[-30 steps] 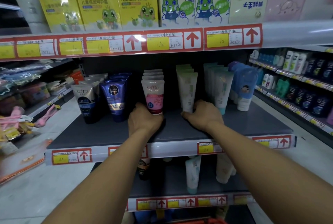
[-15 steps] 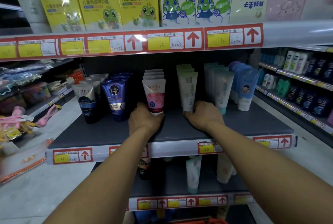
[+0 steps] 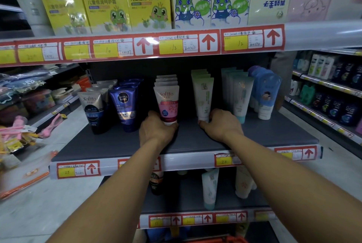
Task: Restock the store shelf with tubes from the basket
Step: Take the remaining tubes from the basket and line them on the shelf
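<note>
1. As both of your arms reach onto the middle shelf (image 3: 184,143), you appear to be at the facing-up step of the restock: each hand steadies the front tube of a row rather than fetching new stock.
2. Your left hand (image 3: 156,130) curls around the cap end of the pink Softto tube (image 3: 167,103), fingers wrapped at its base, the tube upright on the shelf with more of its kind lined up behind it.
3. Your right hand (image 3: 221,125) closes on the foot of the pale green tube (image 3: 203,98), just right of the pink Softto tube, fingertips pressed against its cap; that tube also stands upright.
4. Left of the pink Softto tube stand the Nivea Men tube (image 3: 124,108) and, beyond it, a grey Softto tube (image 3: 93,109); neither is touched.
5. Only an orange rim of the basket (image 3: 219,239) shows, low at the frame's bottom edge, well below the pink Softto tube.
6. Your next move likely calls for releasing both tubes once they stand square, then reaching down to the basket for more.
</note>
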A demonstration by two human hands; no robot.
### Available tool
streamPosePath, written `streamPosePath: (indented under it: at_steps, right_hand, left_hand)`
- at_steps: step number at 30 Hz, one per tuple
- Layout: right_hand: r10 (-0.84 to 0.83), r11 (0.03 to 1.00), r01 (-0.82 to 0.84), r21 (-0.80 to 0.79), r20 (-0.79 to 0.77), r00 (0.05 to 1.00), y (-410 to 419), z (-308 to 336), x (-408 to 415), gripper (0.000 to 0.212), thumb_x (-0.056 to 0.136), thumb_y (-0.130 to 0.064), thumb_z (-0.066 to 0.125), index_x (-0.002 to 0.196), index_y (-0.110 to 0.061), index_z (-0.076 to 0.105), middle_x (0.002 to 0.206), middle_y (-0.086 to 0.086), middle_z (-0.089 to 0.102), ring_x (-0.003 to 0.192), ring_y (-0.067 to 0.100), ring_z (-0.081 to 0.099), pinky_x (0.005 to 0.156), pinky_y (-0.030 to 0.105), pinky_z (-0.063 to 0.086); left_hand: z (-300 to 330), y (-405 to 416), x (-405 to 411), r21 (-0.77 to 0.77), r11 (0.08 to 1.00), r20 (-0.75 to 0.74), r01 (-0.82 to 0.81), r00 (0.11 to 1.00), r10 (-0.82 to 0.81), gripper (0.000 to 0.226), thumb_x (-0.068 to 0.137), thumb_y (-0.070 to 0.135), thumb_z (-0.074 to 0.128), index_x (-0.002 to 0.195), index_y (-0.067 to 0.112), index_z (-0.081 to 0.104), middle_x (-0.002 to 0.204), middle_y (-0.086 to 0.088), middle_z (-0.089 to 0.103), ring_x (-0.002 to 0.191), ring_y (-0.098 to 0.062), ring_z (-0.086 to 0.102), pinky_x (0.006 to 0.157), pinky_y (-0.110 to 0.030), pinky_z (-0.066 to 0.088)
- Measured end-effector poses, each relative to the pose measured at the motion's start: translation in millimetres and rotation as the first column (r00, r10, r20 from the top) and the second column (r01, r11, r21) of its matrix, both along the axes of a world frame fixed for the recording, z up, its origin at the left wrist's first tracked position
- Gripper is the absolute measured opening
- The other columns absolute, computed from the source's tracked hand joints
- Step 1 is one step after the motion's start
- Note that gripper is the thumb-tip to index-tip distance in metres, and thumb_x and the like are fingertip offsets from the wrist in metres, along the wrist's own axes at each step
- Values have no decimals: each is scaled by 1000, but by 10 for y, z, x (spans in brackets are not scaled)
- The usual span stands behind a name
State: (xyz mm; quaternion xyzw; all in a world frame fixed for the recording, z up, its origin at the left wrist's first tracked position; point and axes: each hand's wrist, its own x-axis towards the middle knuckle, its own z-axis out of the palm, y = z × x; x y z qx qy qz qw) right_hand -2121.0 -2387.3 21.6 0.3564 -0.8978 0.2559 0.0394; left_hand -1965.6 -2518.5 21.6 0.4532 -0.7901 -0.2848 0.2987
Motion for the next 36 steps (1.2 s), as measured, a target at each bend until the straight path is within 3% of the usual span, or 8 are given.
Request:
streamPosePath:
  at_steps: [8, 14, 21, 24, 27, 29, 33, 36]
  right_hand:
    - [10, 1000, -10, 0, 63, 998, -10, -8, -58, 54, 81, -65, 66, 108, -18, 66, 108, 5, 70, 98, 27, 67, 73, 33, 52]
    - [75, 996, -83, 42, 148, 986, 46, 79, -110, 60, 77, -61, 74, 118, -17, 68, 118, 4, 70, 105, 24, 65, 86, 32, 55]
    - [162, 980, -183, 75, 225, 961, 197, 199, 18, 59, 81, -48, 75, 126, -14, 60, 121, 5, 64, 107, 25, 62, 79, 29, 47]
    - [202, 976, -216, 32, 236, 950, 335, 251, 43, 60, 83, -44, 74, 131, -13, 57, 119, 3, 66, 107, 23, 62, 86, 32, 51]
    - [279, 960, -279, -32, 237, 931, 527, 281, 55, 54, 88, -36, 72, 136, -16, 58, 123, 0, 67, 110, 17, 62, 92, 27, 49]
    - [318, 948, -304, -98, 221, 922, 662, 280, 54, 43, 89, -32, 72, 129, -18, 65, 114, -3, 70, 106, 13, 64, 89, 24, 48]
    - [249, 955, -222, -194, 128, 960, 959, 202, -161, 9, 85, -26, 68, 90, -26, 76, 89, -12, 72, 88, 9, 66, 78, 25, 50]
    - [117, 977, -97, -191, 97, 988, 1225, 177, -369, 13, 78, -35, 56, 70, -31, 65, 79, -10, 69, 80, 15, 65, 72, 35, 54]
  left_hand:
    - [8, 17, -18, -4, 1000, -7, -15, 1000, 15, 61, 76, 52, 79, 115, 14, 51, 121, -11, 68, 111, -37, 66, 88, -39, 54]
    - [65, 80, 43, 64, 998, -272, 2, 962, 15, 60, 68, 34, 80, 112, 19, 43, 114, -6, 63, 103, -31, 64, 80, -38, 48]
    - [74, 298, 138, -136, 991, -305, 16, 951, -57, 18, 82, 25, 70, 93, 26, 56, 87, 7, 65, 83, -20, 63, 70, -37, 49]
    - [98, 396, 147, -290, 957, -257, 32, 960, -110, 16, 79, 19, 67, 85, 27, 54, 82, 5, 63, 75, -20, 59, 64, -36, 47]
    - [127, 546, 91, -335, 938, -213, 85, 963, -164, 17, 77, 17, 66, 86, 27, 56, 80, 7, 61, 74, -18, 58, 61, -31, 39]
    - [148, 688, 5, -338, 933, -197, 123, 960, -198, 17, 78, 17, 66, 88, 28, 59, 81, 11, 62, 76, -17, 59, 64, -30, 40]
    - [169, 975, -256, -355, 902, -145, 245, 939, -312, 14, 78, 15, 65, 85, 25, 59, 81, 11, 62, 76, -14, 58, 59, -27, 39]
    - [182, 1180, -453, -282, 906, -126, 316, 924, -361, 15, 78, 16, 63, 87, 28, 59, 81, 12, 62, 76, -12, 60, 63, -29, 48]
